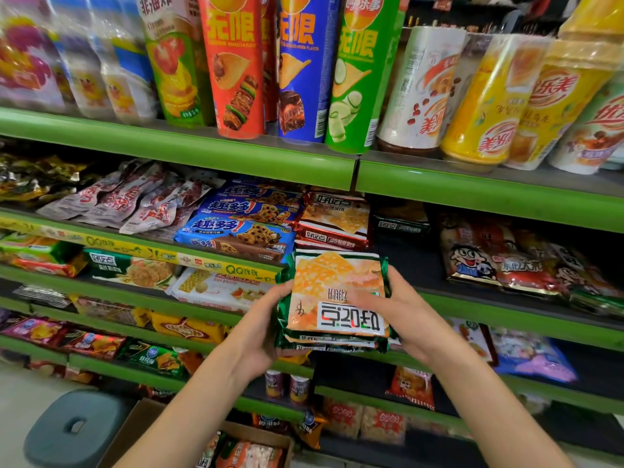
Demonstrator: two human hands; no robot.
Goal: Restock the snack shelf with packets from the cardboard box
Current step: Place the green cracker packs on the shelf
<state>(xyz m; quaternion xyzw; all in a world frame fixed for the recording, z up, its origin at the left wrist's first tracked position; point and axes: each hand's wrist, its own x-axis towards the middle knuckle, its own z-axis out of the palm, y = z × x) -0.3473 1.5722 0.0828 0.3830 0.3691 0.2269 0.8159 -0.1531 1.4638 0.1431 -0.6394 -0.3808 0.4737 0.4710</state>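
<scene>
left hand [266, 327]: grips the left edge of the packet stack [336, 300].
right hand [401, 310]: fingers curled over its right side and top.
location: stack held in front of the shelf [506, 310], below the red packets [332, 219].
box [145, 430]: bottom left, near the floor.
method: keep stack level, slide into the dark gap beside the red packets.

— What are the hands doing?

— Both hold a stack of green-edged cracker packets [336, 298] in front of the green shelf [506, 307]. The left hand [266, 327] grips its left edge; the right hand [401, 312] lies over the top packet, fingers curled on its face.

— And just behind?

— Red packets of the same brand [332, 219], piled beside blue cookie packs [236, 238].

— Below?

— An open cardboard box [162, 430] with packets inside, next to a grey stool [74, 428].
</scene>
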